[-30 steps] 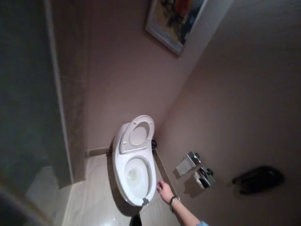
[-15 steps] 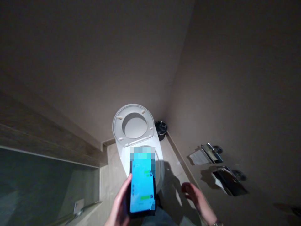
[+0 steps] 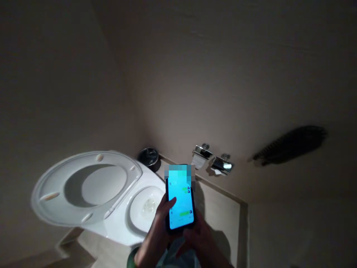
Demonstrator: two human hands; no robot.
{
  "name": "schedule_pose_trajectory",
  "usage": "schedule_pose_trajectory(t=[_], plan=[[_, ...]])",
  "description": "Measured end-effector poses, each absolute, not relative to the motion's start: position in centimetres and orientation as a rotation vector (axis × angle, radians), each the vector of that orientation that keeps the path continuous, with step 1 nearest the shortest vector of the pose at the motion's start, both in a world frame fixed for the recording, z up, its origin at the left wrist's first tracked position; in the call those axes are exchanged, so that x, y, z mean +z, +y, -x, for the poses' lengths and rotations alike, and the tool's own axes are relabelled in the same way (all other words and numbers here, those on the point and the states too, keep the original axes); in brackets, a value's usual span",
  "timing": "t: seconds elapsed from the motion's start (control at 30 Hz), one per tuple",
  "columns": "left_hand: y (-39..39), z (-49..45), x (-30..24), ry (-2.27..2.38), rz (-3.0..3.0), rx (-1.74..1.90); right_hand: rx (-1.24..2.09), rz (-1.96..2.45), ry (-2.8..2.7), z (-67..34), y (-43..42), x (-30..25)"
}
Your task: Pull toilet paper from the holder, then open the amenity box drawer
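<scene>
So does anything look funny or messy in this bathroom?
Nothing is spilled or broken. The toilet seat is flipped up, and both hands hold a lit phone right above the open bowl, an odd spot for it.

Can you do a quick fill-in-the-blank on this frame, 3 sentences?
1. The left hand holds a lit ____ with its thumb on the screen.
2. The toilet has its seat and lid swung ____.
3. The small dark bin stands in the ____ of the room, beside the toilet.

Missing words: phone; up; corner
</scene>
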State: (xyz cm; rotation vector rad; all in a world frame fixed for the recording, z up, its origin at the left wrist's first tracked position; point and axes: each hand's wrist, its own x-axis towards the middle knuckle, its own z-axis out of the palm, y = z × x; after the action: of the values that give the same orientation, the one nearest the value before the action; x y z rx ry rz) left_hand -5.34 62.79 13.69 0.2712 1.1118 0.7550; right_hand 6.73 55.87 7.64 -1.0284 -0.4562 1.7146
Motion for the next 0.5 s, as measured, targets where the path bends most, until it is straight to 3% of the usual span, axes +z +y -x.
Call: schedule_pose_trajectory(t=[0.27,0.5], plan=[[60.9,-1.7,13.8,1.012,-0.456,0.473,1.131,1.288,-0.255,-8.9,52.0,8.7],[55.1,-10.1,12.8,0.941,-0.634,0.2,0.706,1.378,-0.122,-14.4,44.1,3.2]])
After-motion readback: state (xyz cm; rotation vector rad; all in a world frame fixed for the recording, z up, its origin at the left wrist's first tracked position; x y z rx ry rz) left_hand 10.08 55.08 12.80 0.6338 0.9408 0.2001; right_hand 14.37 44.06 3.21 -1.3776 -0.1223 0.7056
